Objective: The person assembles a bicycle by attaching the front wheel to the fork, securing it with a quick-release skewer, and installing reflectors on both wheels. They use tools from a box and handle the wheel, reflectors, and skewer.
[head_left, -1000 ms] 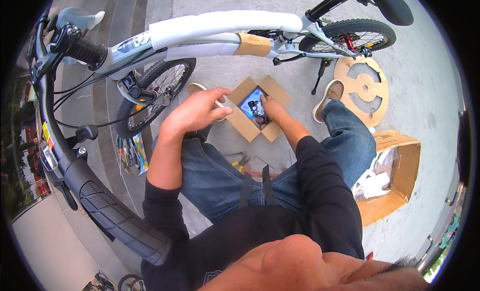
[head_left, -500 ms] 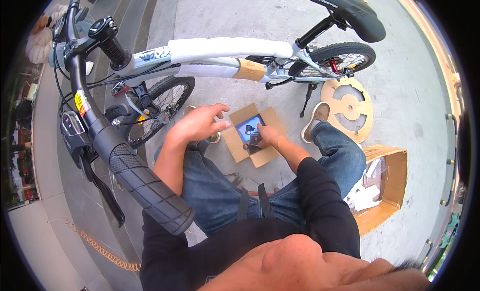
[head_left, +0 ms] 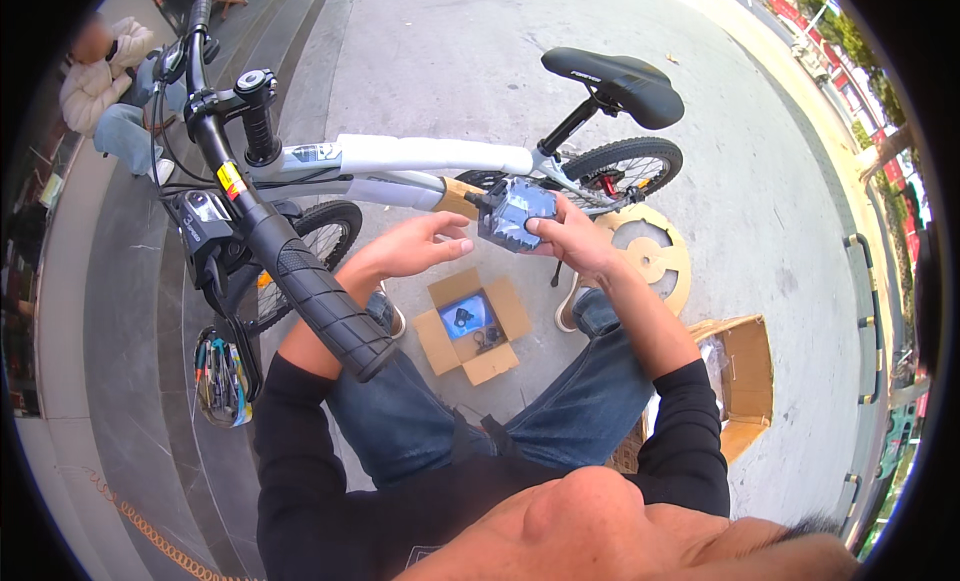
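My right hand (head_left: 575,239) grips a bicycle pedal (head_left: 515,217), dark and toothed along its edges, seemingly in clear plastic wrap. It is raised in front of the bicycle frame (head_left: 440,159), its black spindle end pointing left. My left hand (head_left: 422,245) hovers just left of the pedal, fingers apart and holding nothing. Below both hands, on the ground between my feet, stands a small cardboard box (head_left: 513,318) with its flaps spread. Inside it lie a blue printed card or packet (head_left: 462,317) and some small dark parts (head_left: 487,337).
The bicycle's handlebar grip (head_left: 325,301) juts close in on the left; its saddle (head_left: 620,81) is at the far right. A larger cardboard box (head_left: 750,381) with packing material and a cut-out cardboard disc (head_left: 650,246) lie right. A bag of tools (head_left: 222,381) sits left. Another person (head_left: 125,91) sits far left.
My right hand has lifted the pedal up out of the small box. My left hand has moved away from the box. The view has shifted, bringing the seated person further into sight.
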The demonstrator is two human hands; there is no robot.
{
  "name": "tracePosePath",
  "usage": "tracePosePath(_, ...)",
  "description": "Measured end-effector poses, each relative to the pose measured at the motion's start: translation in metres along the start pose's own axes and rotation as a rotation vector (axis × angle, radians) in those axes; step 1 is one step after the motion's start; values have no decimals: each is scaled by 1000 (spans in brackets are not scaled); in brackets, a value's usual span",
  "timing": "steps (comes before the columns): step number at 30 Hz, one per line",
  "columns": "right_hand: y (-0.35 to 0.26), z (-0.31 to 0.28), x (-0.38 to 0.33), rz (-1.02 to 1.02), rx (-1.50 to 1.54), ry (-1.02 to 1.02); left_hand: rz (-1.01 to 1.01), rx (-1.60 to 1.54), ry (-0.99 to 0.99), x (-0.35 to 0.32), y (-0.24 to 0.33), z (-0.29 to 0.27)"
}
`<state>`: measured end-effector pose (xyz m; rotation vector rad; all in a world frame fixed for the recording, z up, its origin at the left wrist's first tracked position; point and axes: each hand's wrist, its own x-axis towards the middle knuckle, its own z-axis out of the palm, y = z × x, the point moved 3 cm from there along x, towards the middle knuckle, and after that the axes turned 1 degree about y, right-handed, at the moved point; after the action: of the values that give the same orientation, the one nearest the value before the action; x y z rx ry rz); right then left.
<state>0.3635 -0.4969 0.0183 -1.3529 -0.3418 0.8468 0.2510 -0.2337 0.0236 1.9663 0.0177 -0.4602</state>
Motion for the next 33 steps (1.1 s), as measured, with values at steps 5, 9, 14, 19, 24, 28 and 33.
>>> tracePosePath(5,21,34,21,-112,491,-13,220,-484,159,26,33,4)
tracePosePath(9,10,24,32,-159,286,1,252,-618,306,32,32,5)
tracePosePath(14,12,22,42,-92,2,15,210,-626,316,41,16,20)
tracePosePath(19,28,18,50,-43,128,0,222,-556,339,50,11,28)
tracePosePath(24,29,8,51,-136,16,24,286,-373,386,50,17,31)
tracePosePath(28,28,9,46,-173,-121,100,291,-340,397,49,23,37)
tracePosePath(33,8,8,40,-374,-650,266,204,-332,403,54,19,34)
